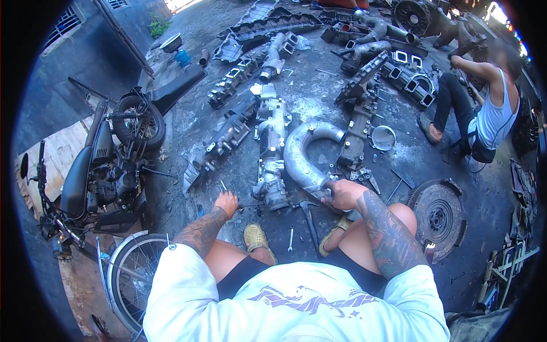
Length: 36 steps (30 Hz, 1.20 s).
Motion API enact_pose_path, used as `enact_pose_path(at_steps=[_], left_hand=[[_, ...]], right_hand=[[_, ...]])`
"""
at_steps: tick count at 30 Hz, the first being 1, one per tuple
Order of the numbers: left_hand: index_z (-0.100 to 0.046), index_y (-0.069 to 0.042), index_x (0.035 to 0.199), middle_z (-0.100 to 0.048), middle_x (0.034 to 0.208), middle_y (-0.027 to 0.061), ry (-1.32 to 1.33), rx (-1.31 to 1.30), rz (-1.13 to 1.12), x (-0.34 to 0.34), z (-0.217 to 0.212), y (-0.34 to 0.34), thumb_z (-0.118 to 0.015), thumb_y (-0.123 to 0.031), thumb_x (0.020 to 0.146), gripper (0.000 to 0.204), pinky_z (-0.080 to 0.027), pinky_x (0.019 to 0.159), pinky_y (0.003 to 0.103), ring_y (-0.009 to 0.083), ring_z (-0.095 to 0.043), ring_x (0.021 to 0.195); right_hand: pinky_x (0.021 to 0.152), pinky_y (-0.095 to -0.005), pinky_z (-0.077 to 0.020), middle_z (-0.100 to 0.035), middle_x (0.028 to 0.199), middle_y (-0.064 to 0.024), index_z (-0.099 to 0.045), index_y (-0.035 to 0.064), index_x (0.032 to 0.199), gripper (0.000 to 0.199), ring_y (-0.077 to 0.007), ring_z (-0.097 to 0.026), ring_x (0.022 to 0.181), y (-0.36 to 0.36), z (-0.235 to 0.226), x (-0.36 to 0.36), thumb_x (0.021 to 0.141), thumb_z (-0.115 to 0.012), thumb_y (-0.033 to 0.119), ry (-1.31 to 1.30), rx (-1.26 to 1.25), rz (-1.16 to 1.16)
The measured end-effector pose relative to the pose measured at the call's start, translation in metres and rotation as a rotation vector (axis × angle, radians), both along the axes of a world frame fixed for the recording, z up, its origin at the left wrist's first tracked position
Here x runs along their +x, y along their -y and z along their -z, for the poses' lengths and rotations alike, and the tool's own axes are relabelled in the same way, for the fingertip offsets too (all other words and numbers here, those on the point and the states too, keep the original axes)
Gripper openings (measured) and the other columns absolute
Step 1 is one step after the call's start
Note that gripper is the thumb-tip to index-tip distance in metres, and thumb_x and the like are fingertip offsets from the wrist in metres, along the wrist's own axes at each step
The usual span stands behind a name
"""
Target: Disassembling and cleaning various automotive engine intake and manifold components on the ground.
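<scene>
My right hand (pixel 344 194) is closed on the near end of a large curved metal pipe (pixel 295 157), whose bend lies on the ground in front of me. In my left hand (pixel 226 203) is a slim metal tool (pixel 222 186) with two prongs showing past the fingers; its exact kind is unclear. Between the hands lies a long cast metal manifold (pixel 272 142). A hammer (pixel 310 225) rests between my feet, its head close to the manifold's near end. Beside it is a small wrench (pixel 291 239).
A black motorcycle (pixel 94 176) stands at the left. To the right are a round toothed disc (pixel 436 219), a bowl (pixel 383 138) and a seated person (pixel 494 108). More engine castings (pixel 268 25) cover the far ground.
</scene>
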State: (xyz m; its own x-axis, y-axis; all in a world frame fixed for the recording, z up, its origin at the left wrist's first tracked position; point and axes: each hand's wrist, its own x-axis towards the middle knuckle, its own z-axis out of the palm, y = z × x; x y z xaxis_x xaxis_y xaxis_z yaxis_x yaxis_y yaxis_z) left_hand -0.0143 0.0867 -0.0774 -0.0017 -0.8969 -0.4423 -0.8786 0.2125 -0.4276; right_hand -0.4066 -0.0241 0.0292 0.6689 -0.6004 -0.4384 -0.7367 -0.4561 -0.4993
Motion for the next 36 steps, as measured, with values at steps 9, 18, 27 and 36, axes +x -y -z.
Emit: enact_pose_path(at_steps=[9, 18, 27, 36], left_hand=[[-0.065, -0.009, 0.065, -0.062, 0.065, 0.0059, -0.541, 0.435, -0.744, 0.035, -0.003, 0.034, -0.058, -0.020, 0.071, 0.015, -0.044, 0.054, 0.030, 0.0188, -0.058, 0.058], [-0.068, -0.014, 0.082, -0.067, 0.071, 0.0060, -1.245, 0.590, -1.442, 0.040, 0.011, -0.002, -0.051, -0.022, 0.083, 0.019, -0.036, 0.035, 0.023, 0.0109, -0.053, 0.042], [-0.067, -0.015, 0.092, -0.066, 0.072, -0.0006, -1.423, 0.473, -1.232, 0.034, 0.040, -0.009, -0.044, -0.038, 0.089, 0.033, -0.045, 0.044, 0.025, 0.0104, -0.061, 0.053], [-0.045, -0.001, 0.129, -0.055, 0.118, 0.0159, -1.036, 0.066, -1.054, 0.027, 0.041, -0.003, 0.000, -0.074, 0.081, 0.098, -0.048, 0.073, 0.041, 0.0241, -0.058, 0.094]], right_hand=[[0.089, -0.0399, -0.0438, -0.059, 0.109, -0.0227, -0.055, -0.0011, 0.113, 0.049, -0.0348, -0.056, 0.104, 0.006, 0.008, 0.010, 0.085, -0.056, 0.040, 0.002, 0.022, -0.004], [0.089, -0.0393, -0.0437, -0.059, 0.110, -0.0230, -0.053, -0.0005, 0.118, 0.051, -0.0347, -0.056, 0.104, 0.009, 0.007, 0.018, 0.085, -0.058, 0.037, -0.022, 0.036, -0.068], [0.097, -0.0401, -0.0401, -0.055, 0.118, -0.0241, -0.050, -0.0001, 0.124, 0.056, -0.0358, -0.052, 0.112, -0.059, 0.061, 0.106, 0.084, -0.058, 0.039, -0.001, 0.164, -0.315], [0.062, -0.0302, -0.0518, -0.063, 0.092, -0.0071, -0.060, -0.0020, 0.103, 0.040, -0.0189, -0.060, 0.079, -0.161, 0.156, 0.226, 0.089, -0.056, 0.036, 0.135, 1.045, 0.371]])
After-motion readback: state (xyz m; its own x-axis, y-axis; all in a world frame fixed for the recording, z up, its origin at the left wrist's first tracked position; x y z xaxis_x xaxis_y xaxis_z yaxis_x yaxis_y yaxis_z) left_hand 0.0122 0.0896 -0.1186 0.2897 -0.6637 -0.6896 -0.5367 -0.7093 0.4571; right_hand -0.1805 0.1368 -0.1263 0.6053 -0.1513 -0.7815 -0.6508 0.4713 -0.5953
